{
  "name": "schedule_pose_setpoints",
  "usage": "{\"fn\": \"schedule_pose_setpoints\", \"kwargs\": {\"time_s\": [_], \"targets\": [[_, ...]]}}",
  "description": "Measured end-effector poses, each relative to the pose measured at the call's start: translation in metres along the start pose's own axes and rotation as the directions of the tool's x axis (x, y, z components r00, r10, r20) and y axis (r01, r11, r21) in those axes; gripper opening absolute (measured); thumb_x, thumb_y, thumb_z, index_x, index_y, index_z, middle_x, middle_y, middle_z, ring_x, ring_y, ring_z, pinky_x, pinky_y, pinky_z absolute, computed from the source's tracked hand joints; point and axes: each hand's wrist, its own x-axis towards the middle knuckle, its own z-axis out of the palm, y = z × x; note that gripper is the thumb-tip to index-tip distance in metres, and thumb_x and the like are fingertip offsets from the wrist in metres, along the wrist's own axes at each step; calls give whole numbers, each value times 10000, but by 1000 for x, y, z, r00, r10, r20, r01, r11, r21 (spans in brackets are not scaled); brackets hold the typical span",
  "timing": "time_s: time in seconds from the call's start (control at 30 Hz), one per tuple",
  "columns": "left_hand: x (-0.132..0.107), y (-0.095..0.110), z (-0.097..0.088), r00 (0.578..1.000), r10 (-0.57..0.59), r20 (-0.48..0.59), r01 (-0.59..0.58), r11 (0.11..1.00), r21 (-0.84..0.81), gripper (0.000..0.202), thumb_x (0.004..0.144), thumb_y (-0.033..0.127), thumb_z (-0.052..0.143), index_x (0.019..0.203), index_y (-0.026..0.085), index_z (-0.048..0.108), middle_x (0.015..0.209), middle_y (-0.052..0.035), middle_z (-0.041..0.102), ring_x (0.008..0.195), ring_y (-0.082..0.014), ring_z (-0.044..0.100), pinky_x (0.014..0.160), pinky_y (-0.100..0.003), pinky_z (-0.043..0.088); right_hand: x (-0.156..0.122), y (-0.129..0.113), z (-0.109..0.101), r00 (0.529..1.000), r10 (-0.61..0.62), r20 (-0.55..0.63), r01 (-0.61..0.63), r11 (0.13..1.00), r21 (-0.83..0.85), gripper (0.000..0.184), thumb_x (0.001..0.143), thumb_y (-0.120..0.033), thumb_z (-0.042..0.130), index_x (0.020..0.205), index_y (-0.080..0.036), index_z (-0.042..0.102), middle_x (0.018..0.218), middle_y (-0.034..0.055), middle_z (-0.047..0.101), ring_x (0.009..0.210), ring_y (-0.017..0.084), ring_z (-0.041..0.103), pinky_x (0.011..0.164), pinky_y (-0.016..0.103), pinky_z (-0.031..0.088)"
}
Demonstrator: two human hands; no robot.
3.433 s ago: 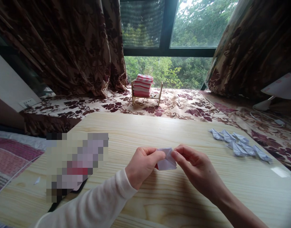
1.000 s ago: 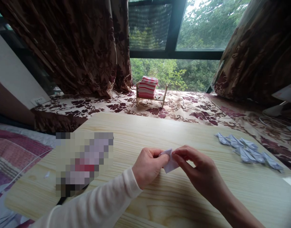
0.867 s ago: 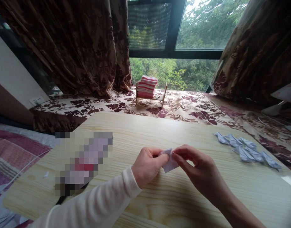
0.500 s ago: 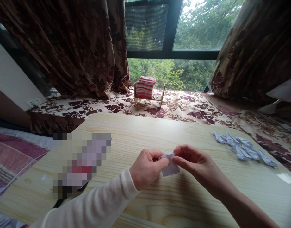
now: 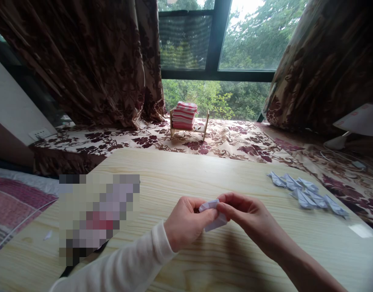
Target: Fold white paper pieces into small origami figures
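Observation:
A small folded piece of white paper is held above the table, between my two hands. My left hand pinches its left side, thumb across the front. At the upper right edge, the thumb and fingertips of my right hand close on the same paper. Part of the folds is hidden behind the fingers. Off to the right on the table lie several folded white paper pieces, pointed in shape and grouped close together.
The light wooden table fills the foreground. A pixelated patch covers something at its left. Beyond stands a small wooden rack with striped folded cloths on the patterned window seat. A lamp is at the right.
The camera view has shifted slightly. The folded paper has tilted a little between my fingers, and both hands keep their grip on it.

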Motion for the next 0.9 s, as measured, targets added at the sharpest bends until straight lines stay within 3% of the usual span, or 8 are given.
{"fn": "schedule_pose_setpoints", "kwargs": {"time_s": [0.17,0.37,0.5,0.7,0.9], "targets": [[0,2,2,1000,0,-14,-1,998,-70,187,662,257,629,572,97,665,526,12,500,531,-82,406,524,-223,304,-2,-2,2,991,-127,31,131,974,-187,311,826,-454,579,695,-177,633,626,-12,568,620,123,499,555,218,400],[-1,1,4,999,15,-34,-18,996,-85,285,640,335,673,493,115,565,552,14,447,563,-92,384,510,-232,269,-4,-1,8,974,-222,35,222,921,-322,281,862,-407,531,720,-173,597,652,1,561,620,131,485,553,235,388],[0,1,4,999,-13,-37,11,998,-69,263,637,331,670,527,105,593,541,19,445,552,-88,382,522,-233,272,-3,1,11,968,-249,11,240,921,-306,291,870,-403,517,695,-177,570,637,-2,545,609,129,474,535,236,377],[1,2,3,993,-85,-78,73,987,-145,235,595,321,704,596,89,667,560,-9,558,582,-114,479,602,-249,352,0,4,10,971,-234,-58,216,953,-214,300,830,-426,577,675,-170,598,623,0,573,601,131,504,536,233,402],[0,2,3,991,13,-135,-25,996,-86,190,612,280,686,560,101,648,554,1,536,582,-113,460,573,-247,343,0,7,13,979,-196,-56,184,968,-168,319,812,-453,594,681,-163,611,615,-7,561,579,120,492,524,225,396]]}}
